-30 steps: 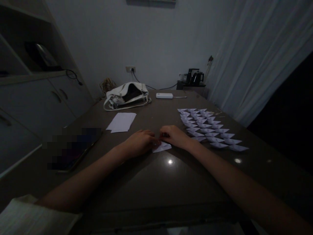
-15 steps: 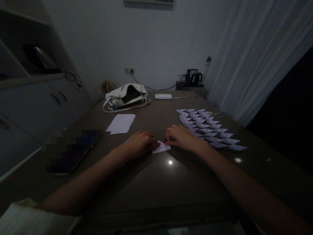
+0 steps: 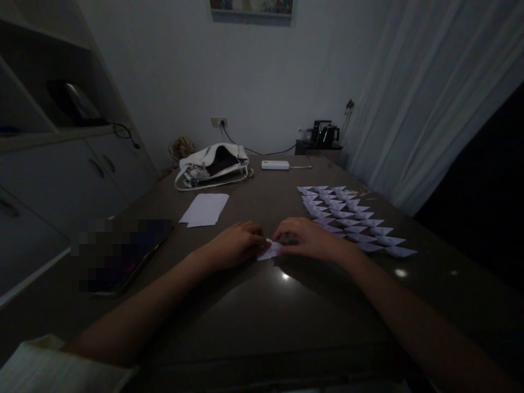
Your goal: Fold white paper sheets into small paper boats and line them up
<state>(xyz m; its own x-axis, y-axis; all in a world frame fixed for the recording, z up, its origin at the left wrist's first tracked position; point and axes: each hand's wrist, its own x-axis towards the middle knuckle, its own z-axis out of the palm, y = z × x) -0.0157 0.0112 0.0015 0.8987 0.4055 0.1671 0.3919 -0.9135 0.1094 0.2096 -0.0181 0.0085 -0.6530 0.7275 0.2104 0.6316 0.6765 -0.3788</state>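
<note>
1. Folded paper (image 3: 267, 254): a small white piece lying on the brown table (image 3: 262, 322), between the two hands, in front of the fingertips and partly covered by them.
2. Left hand (image 3: 238, 244): at the paper's left side, fingers curled together, thumb and forefinger touching its upper left part. Whether they pinch it or only press it down cannot be told.
3. Right hand (image 3: 306, 238): at the paper's right side, thumb and forefinger bowed with a gap between them, the thumb tip touching the right corner. Whether the forefinger also grips cannot be told.
4. Paper boats (image 3: 343, 214): set in rows, beyond and to the right of the right hand.
5. White sheets (image 3: 206, 208): stacked unevenly, beyond and to the left of the left hand, apart from it.
</note>
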